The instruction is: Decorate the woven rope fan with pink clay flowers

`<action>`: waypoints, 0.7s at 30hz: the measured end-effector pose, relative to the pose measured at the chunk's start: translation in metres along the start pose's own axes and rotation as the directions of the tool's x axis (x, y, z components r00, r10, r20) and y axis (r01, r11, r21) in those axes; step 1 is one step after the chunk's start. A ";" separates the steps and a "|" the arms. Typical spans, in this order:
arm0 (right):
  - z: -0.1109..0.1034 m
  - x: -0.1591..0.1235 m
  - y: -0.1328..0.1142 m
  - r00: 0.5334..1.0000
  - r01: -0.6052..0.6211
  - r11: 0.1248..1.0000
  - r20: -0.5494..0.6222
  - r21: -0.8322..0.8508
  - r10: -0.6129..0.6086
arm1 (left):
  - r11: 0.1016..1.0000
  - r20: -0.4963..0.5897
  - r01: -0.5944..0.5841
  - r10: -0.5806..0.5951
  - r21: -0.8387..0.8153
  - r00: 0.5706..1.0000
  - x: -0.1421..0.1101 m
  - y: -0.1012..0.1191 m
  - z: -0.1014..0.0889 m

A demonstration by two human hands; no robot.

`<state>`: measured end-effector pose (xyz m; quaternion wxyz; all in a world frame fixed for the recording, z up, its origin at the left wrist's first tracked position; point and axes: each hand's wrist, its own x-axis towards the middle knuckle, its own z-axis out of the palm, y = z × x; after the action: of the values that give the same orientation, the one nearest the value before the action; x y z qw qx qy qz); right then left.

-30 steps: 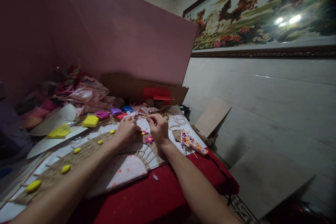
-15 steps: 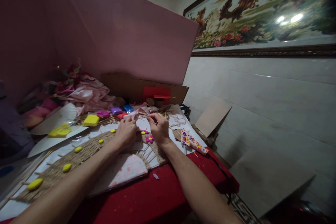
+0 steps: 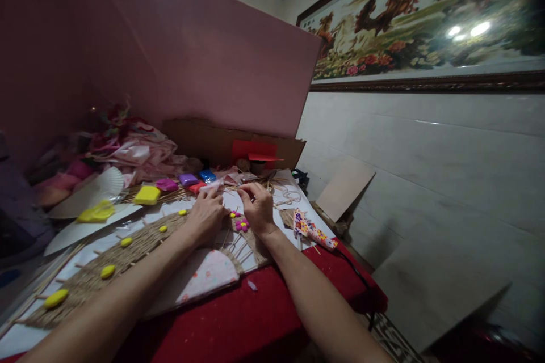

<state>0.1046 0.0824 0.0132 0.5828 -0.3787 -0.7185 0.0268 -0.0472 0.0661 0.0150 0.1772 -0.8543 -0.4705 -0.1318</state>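
Note:
A large fan-shaped craft of braided twine (image 3: 145, 244) with thin sticks lies on white paper, dotted with yellow clay ovals (image 3: 108, 271). My left hand (image 3: 208, 216) rests palm down over its upper edge, fingers slightly apart, close to a clear plastic wrapper (image 3: 212, 187). To the right, my right hand (image 3: 259, 211) is closed in a pinch of thumb and forefinger; whatever is between them is too small to make out. Beneath and between the hands sits a magenta clay flower (image 3: 242, 225) with a yellow centre. A floral fabric panel (image 3: 204, 275) forms the craft's lower middle.
A flower-patterned glue gun (image 3: 313, 229) lies at the right on the red tablecloth (image 3: 255, 317), its cord hanging off the edge. Packs of coloured clay (image 3: 188, 180), pink cloth (image 3: 140, 147) and a cardboard sheet (image 3: 196, 133) are at the back.
My left hand's fingers have shifted slightly and look a little more spread. The right hand keeps its pinch almost in place.

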 end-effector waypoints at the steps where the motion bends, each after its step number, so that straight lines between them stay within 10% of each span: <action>1: 0.000 0.000 0.000 1.000 0.001 1.000 -0.001 0.000 -0.001 | 1.000 0.000 -0.007 0.007 0.008 1.000 0.000 0.001 0.000; 8: -0.001 0.001 0.000 1.000 -0.025 0.996 -0.014 0.083 0.026 | 0.998 -0.030 0.060 -0.060 -0.005 0.998 -0.001 -0.002 -0.007; 12: 0.000 0.003 0.000 0.994 -0.111 0.950 0.039 0.291 0.104 | 0.922 -0.098 0.276 -0.312 -0.273 0.945 0.001 -0.004 -0.014; 16: 0.003 0.002 -0.003 0.953 -0.285 0.806 0.239 0.518 0.184 | 0.462 0.032 0.338 -0.551 -0.820 0.834 0.002 0.005 -0.025; 21: 0.006 -0.001 -0.008 0.950 -0.241 0.808 0.299 0.537 0.084 | 0.081 0.120 0.204 -0.579 -0.976 0.807 -0.011 0.016 -0.030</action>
<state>0.0956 0.0784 0.0147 0.5646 -0.2417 -0.7127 0.3390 -0.0411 0.0367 0.0351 -0.3678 -0.5769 -0.4622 -0.5641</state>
